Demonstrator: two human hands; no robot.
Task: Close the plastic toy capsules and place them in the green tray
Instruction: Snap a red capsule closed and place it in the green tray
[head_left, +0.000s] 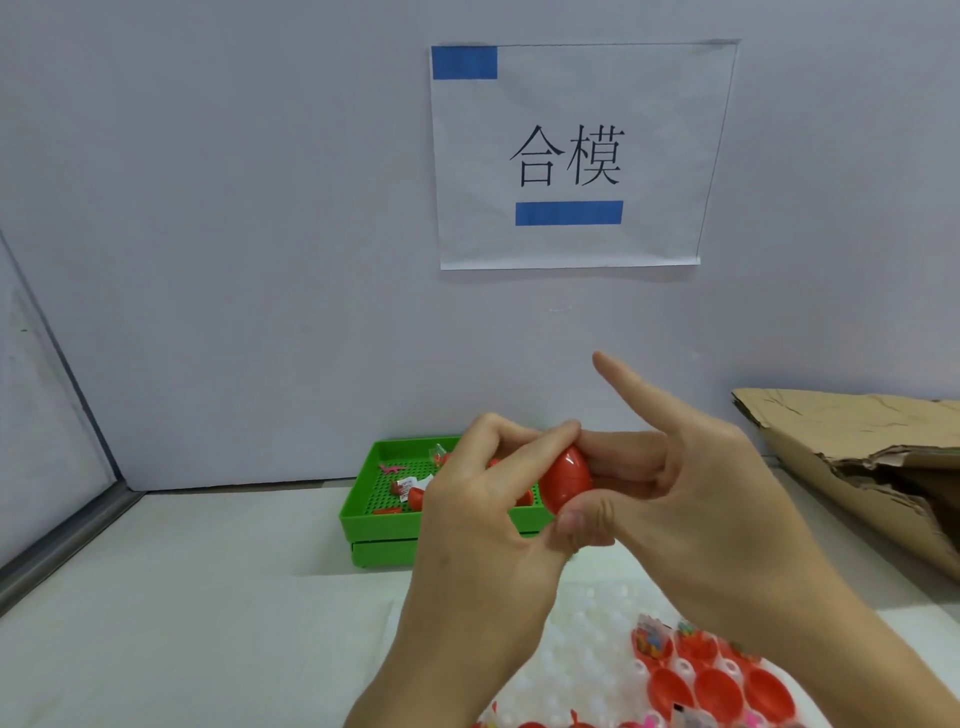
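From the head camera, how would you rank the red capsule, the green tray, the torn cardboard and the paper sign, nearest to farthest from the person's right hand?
1. Red capsule: gripped in the right hand, with the left hand holding it too.
2. Green tray: just behind the hands, to the left.
3. Torn cardboard: off to the right, by the wall.
4. Paper sign: high on the wall, farthest.

The tray and cardboard are fairly close to call.

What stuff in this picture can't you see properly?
- Red capsule, head view: both hands cover its seam, so closed or not is unclear.
- Green tray: its right part is hidden behind the left hand.
- Open red halves: cut off by the bottom edge, partly under the right hand.
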